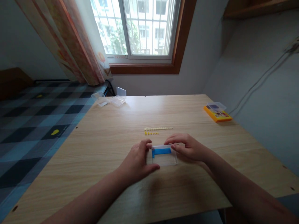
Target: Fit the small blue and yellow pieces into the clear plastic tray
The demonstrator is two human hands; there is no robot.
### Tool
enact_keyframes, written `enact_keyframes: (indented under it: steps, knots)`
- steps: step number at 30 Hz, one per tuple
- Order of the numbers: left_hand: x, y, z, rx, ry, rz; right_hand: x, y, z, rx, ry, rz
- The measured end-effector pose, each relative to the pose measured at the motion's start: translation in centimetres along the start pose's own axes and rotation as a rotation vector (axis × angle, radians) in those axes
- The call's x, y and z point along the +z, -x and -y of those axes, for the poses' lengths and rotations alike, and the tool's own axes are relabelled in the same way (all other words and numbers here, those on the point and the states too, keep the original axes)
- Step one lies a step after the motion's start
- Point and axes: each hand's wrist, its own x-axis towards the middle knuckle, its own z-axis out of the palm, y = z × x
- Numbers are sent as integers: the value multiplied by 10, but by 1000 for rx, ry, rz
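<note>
My left hand [137, 159] and right hand [188, 148] clamped the clear box [164, 160] from either end — rows of small pieces [158, 128] lay just beyond.

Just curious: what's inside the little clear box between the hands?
The clear box holds a row of blue pieces along its far side. The left hand covers its left edge.

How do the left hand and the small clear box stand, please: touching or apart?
Touching. In the head view the left hand closes thumb and fingers round the left end of the small clear box, with no gap.
</note>
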Motion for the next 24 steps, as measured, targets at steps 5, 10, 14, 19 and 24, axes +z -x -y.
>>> enact_keyframes:
  steps: [5,10,14,19,24]
  knots:
    - [-3,0,2,58,-38,33,-3,1,11,38,47,195]
    - [-12,-1,3,119,-83,139,3,2,13,30,123,253]
    - [-13,-2,0,137,-73,156,7,3,13,41,163,244]
    - [-7,-5,-5,94,-69,103,9,3,14,76,193,233]
    - [-6,-5,-8,86,-51,95,10,3,16,80,195,224]
